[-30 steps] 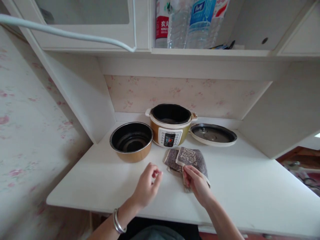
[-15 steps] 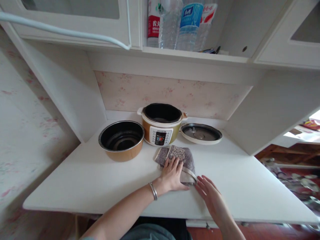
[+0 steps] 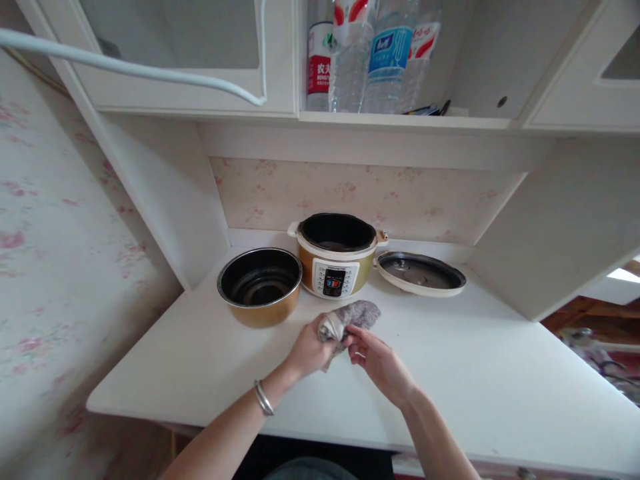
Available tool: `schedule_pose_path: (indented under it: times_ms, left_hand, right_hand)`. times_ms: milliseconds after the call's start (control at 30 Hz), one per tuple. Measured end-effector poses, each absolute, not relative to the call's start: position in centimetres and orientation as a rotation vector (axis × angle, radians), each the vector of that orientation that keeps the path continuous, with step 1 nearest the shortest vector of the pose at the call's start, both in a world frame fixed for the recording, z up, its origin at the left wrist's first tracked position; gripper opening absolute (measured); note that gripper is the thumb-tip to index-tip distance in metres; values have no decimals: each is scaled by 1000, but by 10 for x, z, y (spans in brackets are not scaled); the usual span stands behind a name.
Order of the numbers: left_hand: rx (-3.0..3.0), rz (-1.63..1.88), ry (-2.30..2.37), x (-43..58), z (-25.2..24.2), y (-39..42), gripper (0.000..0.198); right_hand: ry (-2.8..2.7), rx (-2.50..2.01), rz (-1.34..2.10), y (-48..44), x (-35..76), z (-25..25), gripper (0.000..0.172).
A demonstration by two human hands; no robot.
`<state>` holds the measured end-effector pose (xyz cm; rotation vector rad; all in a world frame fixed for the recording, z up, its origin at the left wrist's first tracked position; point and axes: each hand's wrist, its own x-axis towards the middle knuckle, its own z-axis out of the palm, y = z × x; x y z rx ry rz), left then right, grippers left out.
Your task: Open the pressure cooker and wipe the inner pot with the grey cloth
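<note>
A greyish-brown cloth (image 3: 357, 315), bunched up, is held just above the white counter in front of the cooker. My left hand (image 3: 311, 348), with a silver bangle at the wrist, is wrapped round its left end. My right hand (image 3: 373, 360) pinches the cloth's near edge between thumb and fingers. Behind the cloth stands a gold and white electric cooker (image 3: 306, 265) without its lid, its dark inside showing. To the left sits a gold-sided inner pot (image 3: 265, 315) with a black interior. The cooker's lid (image 3: 420, 275) lies upside down on the right.
The white counter (image 3: 200, 380) has side panels left and right. Overhead, a cabinet shelf (image 3: 425, 121) holds several plastic bottles (image 3: 387, 60). A white cable (image 3: 150, 72) hangs across the upper left. Floral wallpaper (image 3: 320, 190) covers the back wall.
The cloth lay folded on the counter under my left hand; now it is lifted and bunched. My right hand has moved left onto it. The view has shifted slightly.
</note>
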<state>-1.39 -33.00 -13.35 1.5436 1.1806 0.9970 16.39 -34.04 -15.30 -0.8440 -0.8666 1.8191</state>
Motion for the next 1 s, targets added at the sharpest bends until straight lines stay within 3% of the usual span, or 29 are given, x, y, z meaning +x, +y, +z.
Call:
schedule_pose_path:
  times_ms: [67, 267, 467, 633, 767, 900, 1000]
  left_hand:
    - [1386, 1068, 1137, -41, -109, -333, 29]
    - [1138, 1494, 1315, -131, -31, -332, 46]
    - [1610, 1670, 1692, -183, 19, -295, 34]
    - [2112, 1013, 1541, -177, -10, -258, 38]
    - [2242, 518, 1308, -175, -44, -248, 30]
    - [2260, 286, 1252, -190, -52, -246, 27]
    - [2322, 120, 1242, -205, -49, -243, 26]
  right_hand:
    - [-872, -816, 1830, -334, 147, -152, 29]
    - [-1041, -948, 1784, -314, 81, -166, 29]
    - [-1090, -1124, 1590, -292, 19, -158, 56]
    - [-1075, -1176, 1425, -275, -1, -142, 75]
    - [-1072, -1255, 1375, -267, 1, -136, 86]
    - [-1084, -1266, 1359, -255, 0, -139, 82]
    - [-1151, -1224, 1329, -246, -5, -143, 67]
